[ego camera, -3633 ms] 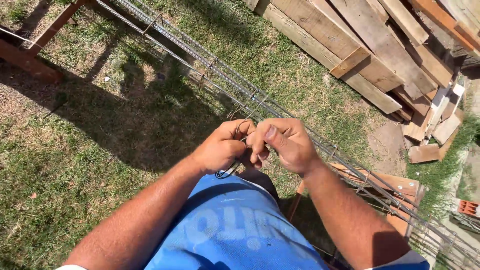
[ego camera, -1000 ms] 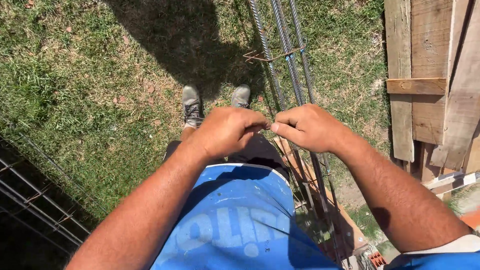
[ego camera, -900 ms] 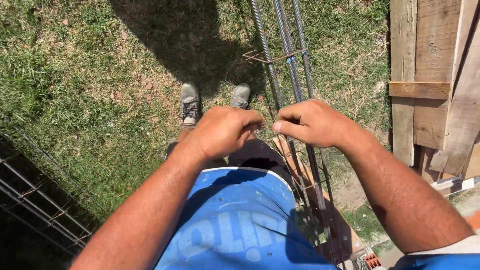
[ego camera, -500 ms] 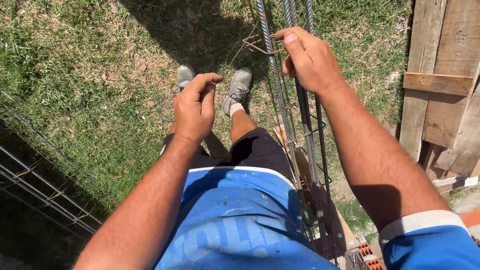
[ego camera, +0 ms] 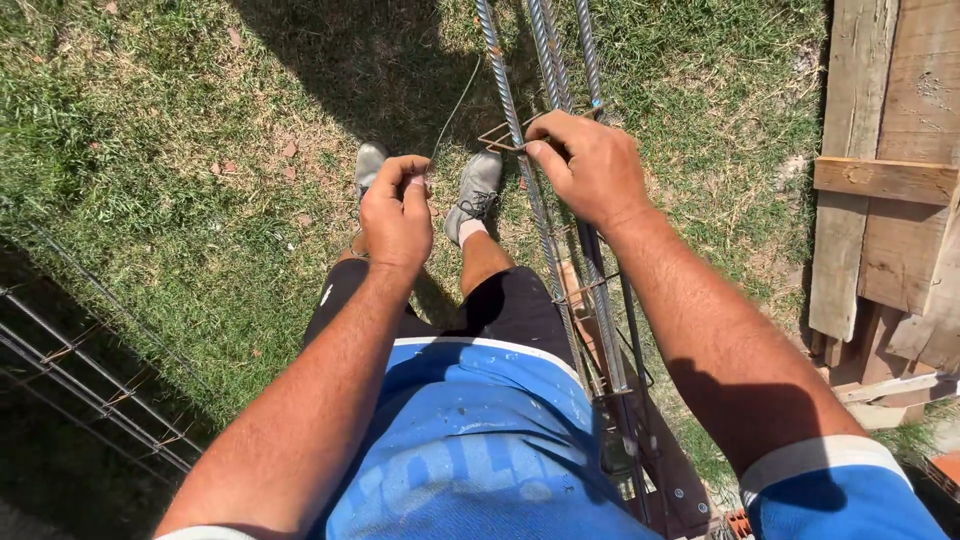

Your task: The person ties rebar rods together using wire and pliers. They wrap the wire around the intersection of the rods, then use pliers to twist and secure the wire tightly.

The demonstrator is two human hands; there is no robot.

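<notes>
My left hand [ego camera: 396,212] is pinched on a thin tie wire [ego camera: 452,105] that runs up and away over the grass. My right hand [ego camera: 585,165] grips a rusty wire stirrup [ego camera: 503,138] wrapped around the long ribbed steel bars [ego camera: 540,215] of a rebar cage. The cage runs from the top of the view down past my right leg. My two grey shoes [ego camera: 478,183] stand on the grass just left of the bars. The hands are apart, left one lower and to the left.
Weathered wooden planks [ego camera: 885,180] lie stacked on the right. A second rebar cage [ego camera: 90,380] lies in shadow at the lower left. Grass with bare patches [ego camera: 200,150] covers the ground. More stirrups [ego camera: 590,290] ring the bars lower down.
Both hands were together at my waist a second ago. My right hand reached forward to the stirrup on the bars; my left hand rose and closed on the thin wire.
</notes>
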